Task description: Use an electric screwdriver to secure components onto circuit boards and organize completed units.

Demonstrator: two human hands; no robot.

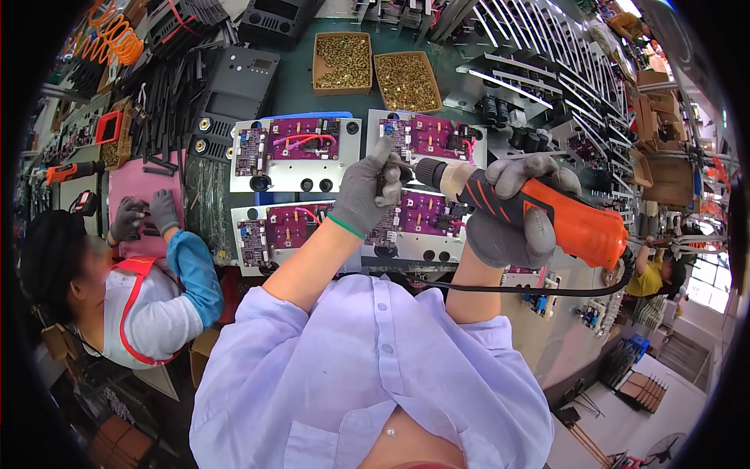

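Note:
My right hand [500, 239], in a grey glove, grips an orange and black electric screwdriver [584, 228], its nose pointing left toward my other hand. From its back end a black cable [539, 290] curves round and runs left past my forearm. My left hand [362, 192], gloved too, is closed just in front of the screwdriver's tip, its fingers round something small and dark that I cannot make out. Both hands are above several silver plates with purple circuit boards; one board [291, 147] with red wires lies at the upper left, another [428, 134] at the upper right.
Two cardboard trays of small brass-coloured parts [342, 62] stand beyond the boards. Metal heatsink racks [539, 47] fill the far right. Dark panels [238, 82] lie at the far left. At left, a co-worker [156, 305] works over a pink mat [144, 181].

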